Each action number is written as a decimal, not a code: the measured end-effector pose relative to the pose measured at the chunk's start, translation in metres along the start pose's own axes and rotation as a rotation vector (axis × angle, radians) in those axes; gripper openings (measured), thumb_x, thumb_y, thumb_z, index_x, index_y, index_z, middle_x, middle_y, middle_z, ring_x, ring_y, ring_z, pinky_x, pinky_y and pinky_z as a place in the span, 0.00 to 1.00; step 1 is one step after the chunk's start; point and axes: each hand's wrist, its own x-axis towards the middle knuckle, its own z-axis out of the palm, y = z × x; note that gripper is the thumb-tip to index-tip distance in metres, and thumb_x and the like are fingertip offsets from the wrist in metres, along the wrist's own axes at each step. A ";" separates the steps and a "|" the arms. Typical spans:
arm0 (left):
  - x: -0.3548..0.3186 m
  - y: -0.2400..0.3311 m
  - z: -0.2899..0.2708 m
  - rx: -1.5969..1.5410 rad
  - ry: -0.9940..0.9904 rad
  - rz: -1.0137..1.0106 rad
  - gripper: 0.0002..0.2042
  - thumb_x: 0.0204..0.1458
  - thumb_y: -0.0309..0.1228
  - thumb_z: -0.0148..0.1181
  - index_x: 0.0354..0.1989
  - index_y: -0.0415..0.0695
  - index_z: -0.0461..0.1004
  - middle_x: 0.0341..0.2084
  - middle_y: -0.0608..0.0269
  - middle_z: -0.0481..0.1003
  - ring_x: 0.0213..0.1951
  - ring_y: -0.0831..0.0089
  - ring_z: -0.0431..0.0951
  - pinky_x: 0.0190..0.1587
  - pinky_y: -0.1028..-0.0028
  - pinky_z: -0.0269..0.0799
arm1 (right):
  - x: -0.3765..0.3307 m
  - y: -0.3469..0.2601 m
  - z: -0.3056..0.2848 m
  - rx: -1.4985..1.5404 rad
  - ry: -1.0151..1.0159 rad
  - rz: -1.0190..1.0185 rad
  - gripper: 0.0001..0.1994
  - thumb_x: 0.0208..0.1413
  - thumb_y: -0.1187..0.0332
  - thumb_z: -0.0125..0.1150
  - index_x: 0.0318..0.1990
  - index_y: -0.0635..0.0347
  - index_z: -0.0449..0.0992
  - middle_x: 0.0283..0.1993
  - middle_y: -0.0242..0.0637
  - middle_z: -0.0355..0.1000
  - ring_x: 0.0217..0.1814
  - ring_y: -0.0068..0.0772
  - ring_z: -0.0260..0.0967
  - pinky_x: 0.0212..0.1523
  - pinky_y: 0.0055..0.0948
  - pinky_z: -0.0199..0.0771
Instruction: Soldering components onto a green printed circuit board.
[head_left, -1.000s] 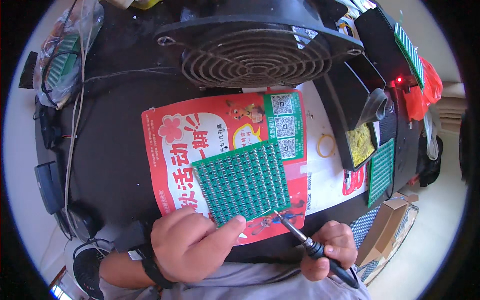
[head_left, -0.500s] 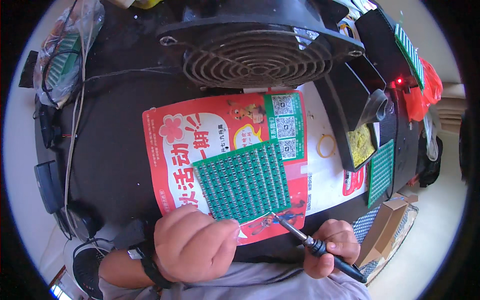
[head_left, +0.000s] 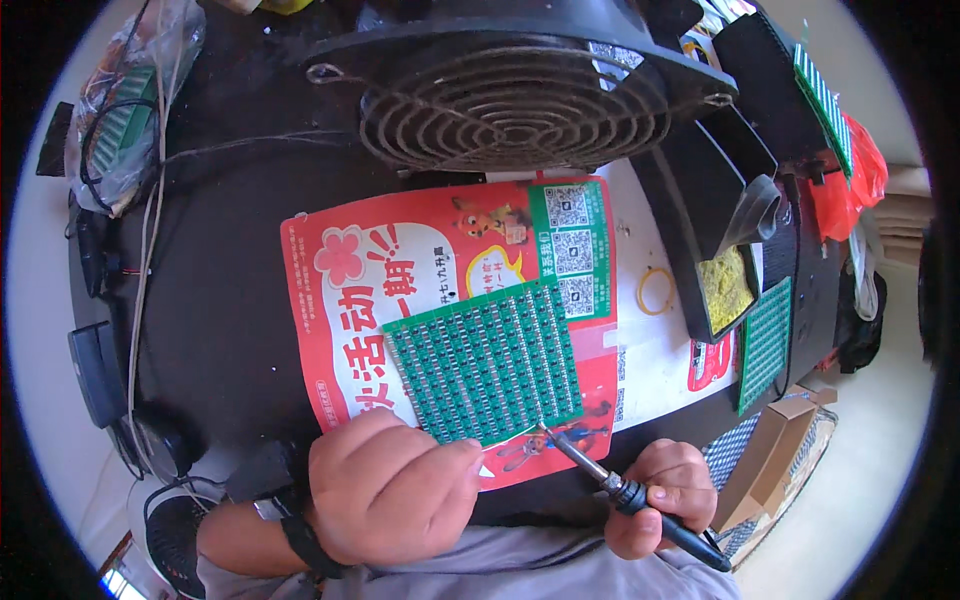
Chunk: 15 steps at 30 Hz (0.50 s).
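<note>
A green circuit board panel [head_left: 485,365], covered with rows of small parts, lies tilted on a red and white printed sheet [head_left: 320,300]. My left hand [head_left: 395,490] is closed at its near edge, pinching a thin solder wire [head_left: 512,437] that runs right along that edge. In my right hand [head_left: 662,497] is a soldering iron [head_left: 625,490] with a black handle and metal shaft. Its tip points up and left, meeting the board's near edge by the wire's end. Whether tip and wire touch cannot be made out.
A black fan [head_left: 515,100] with a ring grille stands behind the sheet. To the right are a black holder with a yellow sponge [head_left: 725,290], a yellow ring [head_left: 655,290] and another green board [head_left: 765,345]. A cardboard box [head_left: 765,460] sits lower right; cables [head_left: 150,260] run along the left.
The iron's tip has shifted very slightly left along the board's near edge, its handle moving with it. My left hand and the board look nearly unmoved.
</note>
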 end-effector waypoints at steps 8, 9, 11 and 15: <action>-0.001 0.001 -0.002 -0.020 -0.016 0.020 0.08 0.34 0.19 0.63 0.25 0.40 0.74 0.15 0.65 0.69 0.15 0.68 0.68 0.19 0.72 0.62 | 0.000 -0.001 0.001 0.050 0.018 -0.007 0.10 0.49 0.69 0.56 0.32 0.66 0.65 0.24 0.36 0.60 0.17 0.27 0.57 0.12 0.22 0.55; 0.000 0.000 0.000 -0.020 -0.012 0.026 0.08 0.34 0.19 0.63 0.25 0.40 0.74 0.15 0.65 0.69 0.15 0.69 0.68 0.19 0.72 0.62 | -0.001 -0.001 0.001 0.049 0.020 0.003 0.10 0.48 0.69 0.56 0.32 0.66 0.65 0.24 0.36 0.60 0.17 0.27 0.57 0.12 0.22 0.55; 0.000 -0.002 0.004 -0.038 -0.012 0.025 0.08 0.34 0.20 0.64 0.25 0.40 0.74 0.15 0.65 0.69 0.15 0.69 0.68 0.19 0.72 0.62 | -0.001 0.000 0.000 0.038 0.024 0.015 0.10 0.48 0.69 0.56 0.31 0.66 0.65 0.24 0.36 0.60 0.17 0.27 0.57 0.12 0.22 0.55; 0.000 0.001 0.000 -0.008 -0.027 0.016 0.07 0.34 0.20 0.64 0.25 0.40 0.75 0.15 0.65 0.69 0.15 0.69 0.68 0.18 0.72 0.63 | 0.000 0.000 0.001 0.044 0.014 0.021 0.10 0.48 0.68 0.56 0.31 0.66 0.65 0.23 0.36 0.60 0.17 0.26 0.55 0.13 0.22 0.55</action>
